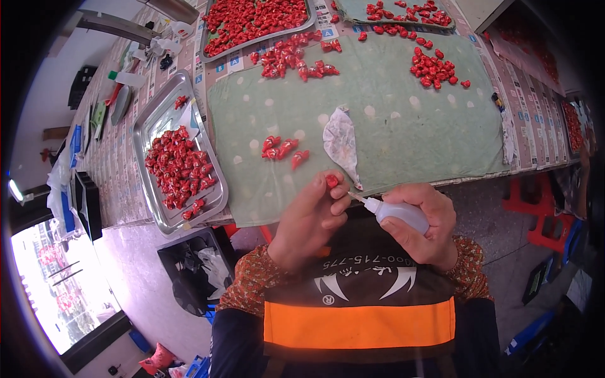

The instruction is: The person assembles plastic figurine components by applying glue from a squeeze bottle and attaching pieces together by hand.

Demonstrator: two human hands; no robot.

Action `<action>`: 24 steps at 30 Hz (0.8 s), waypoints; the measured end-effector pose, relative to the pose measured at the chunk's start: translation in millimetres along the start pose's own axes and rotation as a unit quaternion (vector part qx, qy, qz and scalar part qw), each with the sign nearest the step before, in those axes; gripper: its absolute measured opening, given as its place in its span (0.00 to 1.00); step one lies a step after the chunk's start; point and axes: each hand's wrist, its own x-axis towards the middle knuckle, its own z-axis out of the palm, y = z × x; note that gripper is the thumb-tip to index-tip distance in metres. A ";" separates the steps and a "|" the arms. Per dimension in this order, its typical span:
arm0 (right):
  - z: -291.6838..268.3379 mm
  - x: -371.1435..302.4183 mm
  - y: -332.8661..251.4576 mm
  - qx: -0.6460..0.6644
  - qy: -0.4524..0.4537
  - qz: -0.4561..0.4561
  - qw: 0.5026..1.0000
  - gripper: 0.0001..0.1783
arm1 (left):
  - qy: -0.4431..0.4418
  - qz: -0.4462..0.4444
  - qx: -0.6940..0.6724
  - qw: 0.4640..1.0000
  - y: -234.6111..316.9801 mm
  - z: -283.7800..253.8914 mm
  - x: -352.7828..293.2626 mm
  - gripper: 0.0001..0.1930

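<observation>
Between the thumb and fingers of my left hand [309, 217] is a small red piece [331, 181], glossy, its exact kind too small to tell. My right hand [428, 220] grips a translucent white squeeze bottle [405, 216] with a thin nozzle. The nozzle tip points left, close to my left fingertips. Both hands are in front of the table's near edge. Just beyond them a crumpled whitish cloth [341, 142] lies on the green mat [428, 135]. Several red figure-like pieces [285, 148] rest on the mat to the left.
A metal tray [220, 195] of red pieces stands at the left. Another tray [309, 20] heaped with them is at the back. More red pieces lie in a pile [433, 68] at the far right. A black bin [189, 258] and a red stool [545, 217] stand below table height.
</observation>
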 end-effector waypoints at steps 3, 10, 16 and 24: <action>2.6 1.6 -0.3 -0.004 0.006 -0.028 1.000 0.17 | -0.011 -0.010 -0.008 1.000 -1.9 -0.9 0.4 0.14; 2.6 3.4 -1.5 -0.059 -0.009 -0.076 0.995 0.16 | -0.033 -0.015 0.003 0.999 -2.4 -5.4 0.8 0.14; 4.3 3.7 -1.9 -0.072 -0.010 -0.075 0.995 0.17 | -0.012 -0.011 0.058 0.998 -2.8 1.0 -1.3 0.15; 5.8 2.9 -1.8 -0.066 -0.003 -0.072 0.995 0.17 | -0.019 -0.016 0.058 0.998 -3.6 0.3 -1.7 0.15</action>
